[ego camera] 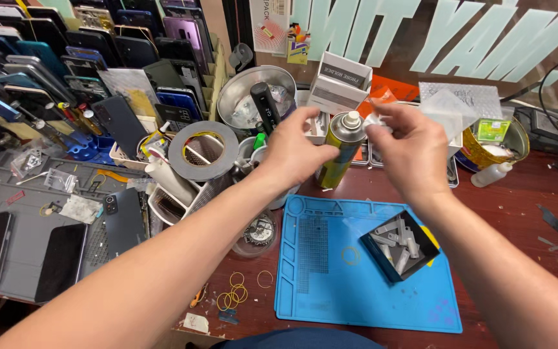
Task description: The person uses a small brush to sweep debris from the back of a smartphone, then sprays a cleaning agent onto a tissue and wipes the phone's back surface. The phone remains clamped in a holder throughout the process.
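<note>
standing upright at the back edge of the blue silicone work mat (330,284), a spray can (340,150) with a yellow-green body and a pale nozzle is sitting between the two hands. the left hand (292,152) is closing its fingers (307,117) around the can's shoulder, gripping it just below the top. the right hand (411,152) is hovering just beside the nozzle, its fingers (382,111) pinching a small white wad, perhaps tissue; what exactly it is cannot be told. a clear plastic bag (450,110) is showing just behind that hand.

lying on the mat, a small black tray (400,249) is holding several pale strips. rubber bands (237,291) are lying scattered on the dark wooden surface (511,200) near the mat's left edge. a roll of grey tape (203,150) is resting on a cluttered organiser to the left, with a metal bowl (253,97) behind it. further left, a grey mat (27,239) is carrying dark phones (59,262), and racks of phones (46,58) are filling the far left corner.
</note>
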